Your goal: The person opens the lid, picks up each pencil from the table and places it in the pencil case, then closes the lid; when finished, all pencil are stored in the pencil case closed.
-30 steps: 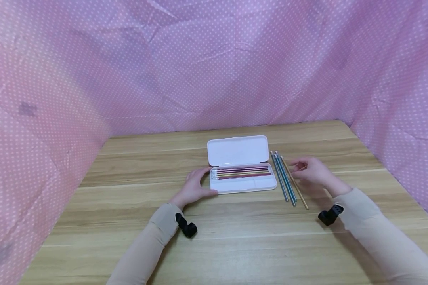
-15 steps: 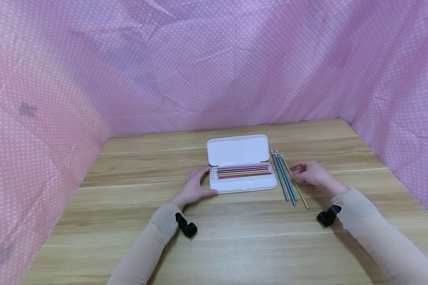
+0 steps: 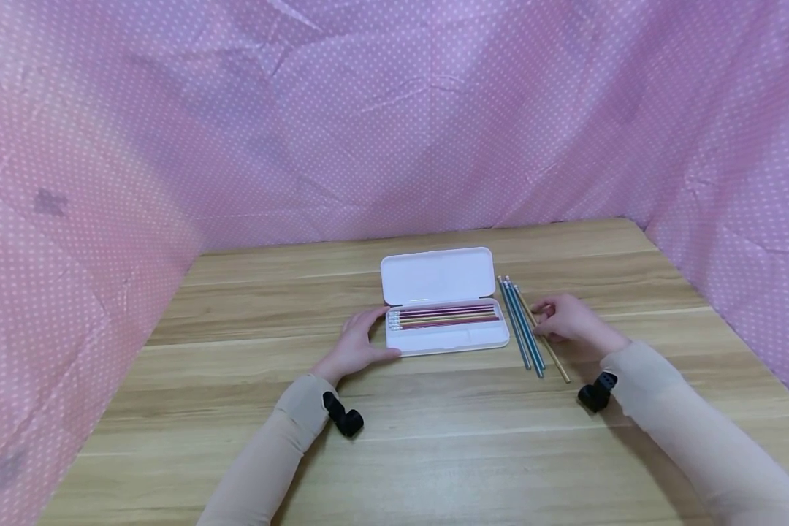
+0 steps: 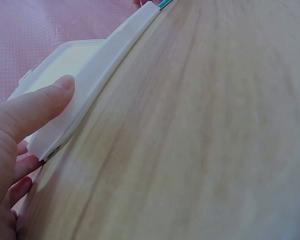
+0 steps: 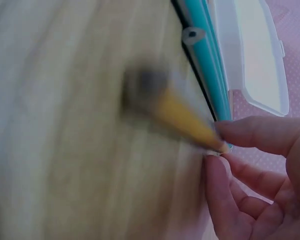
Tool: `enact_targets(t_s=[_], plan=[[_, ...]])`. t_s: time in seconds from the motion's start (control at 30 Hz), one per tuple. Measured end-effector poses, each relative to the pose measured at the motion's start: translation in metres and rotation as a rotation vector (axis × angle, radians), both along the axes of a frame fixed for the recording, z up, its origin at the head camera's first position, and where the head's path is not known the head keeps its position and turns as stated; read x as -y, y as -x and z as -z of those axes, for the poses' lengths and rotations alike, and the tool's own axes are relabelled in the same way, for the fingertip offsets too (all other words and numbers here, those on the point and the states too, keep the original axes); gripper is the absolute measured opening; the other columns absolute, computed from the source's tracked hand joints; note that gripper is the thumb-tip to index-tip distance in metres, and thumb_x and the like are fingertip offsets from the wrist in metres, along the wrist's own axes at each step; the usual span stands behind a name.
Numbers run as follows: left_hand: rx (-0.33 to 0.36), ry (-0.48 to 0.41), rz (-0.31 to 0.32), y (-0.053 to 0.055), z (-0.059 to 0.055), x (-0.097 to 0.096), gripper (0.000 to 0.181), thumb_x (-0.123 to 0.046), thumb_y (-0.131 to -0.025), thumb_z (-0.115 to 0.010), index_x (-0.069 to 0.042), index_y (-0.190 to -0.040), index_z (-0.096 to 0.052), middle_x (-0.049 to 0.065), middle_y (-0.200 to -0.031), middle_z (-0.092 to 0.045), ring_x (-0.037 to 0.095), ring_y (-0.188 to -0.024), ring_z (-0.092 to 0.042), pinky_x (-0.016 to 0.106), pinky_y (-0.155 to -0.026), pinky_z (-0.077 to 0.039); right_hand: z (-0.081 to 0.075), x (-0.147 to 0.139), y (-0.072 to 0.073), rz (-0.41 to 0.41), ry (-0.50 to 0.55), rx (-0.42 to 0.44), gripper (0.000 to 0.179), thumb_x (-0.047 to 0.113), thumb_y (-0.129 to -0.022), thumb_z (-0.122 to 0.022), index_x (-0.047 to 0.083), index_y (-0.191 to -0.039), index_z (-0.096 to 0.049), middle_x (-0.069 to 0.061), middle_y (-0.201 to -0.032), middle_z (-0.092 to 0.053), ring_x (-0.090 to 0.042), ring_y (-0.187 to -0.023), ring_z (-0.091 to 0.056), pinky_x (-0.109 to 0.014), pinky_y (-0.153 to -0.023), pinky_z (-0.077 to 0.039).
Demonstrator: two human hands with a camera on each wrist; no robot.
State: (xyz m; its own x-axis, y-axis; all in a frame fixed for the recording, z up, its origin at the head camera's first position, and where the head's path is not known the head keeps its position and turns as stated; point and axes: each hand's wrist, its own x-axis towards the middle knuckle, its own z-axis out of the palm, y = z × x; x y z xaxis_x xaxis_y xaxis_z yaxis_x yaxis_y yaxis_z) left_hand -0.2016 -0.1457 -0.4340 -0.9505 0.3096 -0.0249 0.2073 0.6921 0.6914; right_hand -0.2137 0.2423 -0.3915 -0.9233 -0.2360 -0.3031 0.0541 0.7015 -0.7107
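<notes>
A white pencil case [image 3: 434,343] lies with its lid raised at the back, and a row of striped dark red and yellow pencils [image 3: 443,317] fills its rear part. My left hand [image 3: 355,349] grips the left end of the case, thumb on the front wall [image 4: 85,107] and fingers round the corner. To the right of the case, my right hand [image 3: 568,319] pinches a gold pencil [image 3: 557,359] between thumb and fingertips. In the right wrist view the pencil's blurred near end [image 5: 182,117] points toward the camera. Several teal pencils [image 3: 522,329] lie just left of it.
The wooden table [image 3: 434,453] stretches in front of and around the case. Pink dotted cloth [image 3: 394,131] hangs behind the table and at both sides. A small black camera [image 3: 595,394] sits on the right wrist, another [image 3: 345,418] on the left.
My right hand has moved slightly left onto the gold pencil, its fingers coming together around it. The left hand and the case have hardly moved.
</notes>
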Motion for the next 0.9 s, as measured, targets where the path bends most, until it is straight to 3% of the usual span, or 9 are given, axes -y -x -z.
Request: enact_targets(t_s=[0.5, 0.9], plan=[[-0.023, 0.013, 0.008, 0.000, -0.002, 0.000, 0.087, -0.038, -0.070, -0.083, -0.018, -0.143, -0.040, 0.006, -0.145, -0.042, 0.026, -0.136, -0.032, 0.046, -0.116, -0.013, -0.003, 0.000, 0.001, -0.004, -0.018, 0.018, 0.048, 0.003, -0.079, -0.062, -0.015, -0.122, -0.049, -0.018, -0.094, -0.061, -0.016, -0.075, -0.059, -0.029, -0.063, -0.054], [-0.021, 0.014, 0.003, 0.001, -0.001, 0.000, 0.087, -0.039, -0.070, -0.082, -0.018, -0.143, -0.040, 0.006, -0.146, -0.042, 0.027, -0.137, -0.030, 0.047, -0.116, -0.013, -0.011, -0.009, 0.001, 0.019, 0.080, 0.032, 0.052, 0.000, -0.078, -0.058, -0.015, -0.127, -0.046, -0.012, -0.091, -0.062, -0.012, -0.075, -0.058, -0.028, -0.066, -0.055]])
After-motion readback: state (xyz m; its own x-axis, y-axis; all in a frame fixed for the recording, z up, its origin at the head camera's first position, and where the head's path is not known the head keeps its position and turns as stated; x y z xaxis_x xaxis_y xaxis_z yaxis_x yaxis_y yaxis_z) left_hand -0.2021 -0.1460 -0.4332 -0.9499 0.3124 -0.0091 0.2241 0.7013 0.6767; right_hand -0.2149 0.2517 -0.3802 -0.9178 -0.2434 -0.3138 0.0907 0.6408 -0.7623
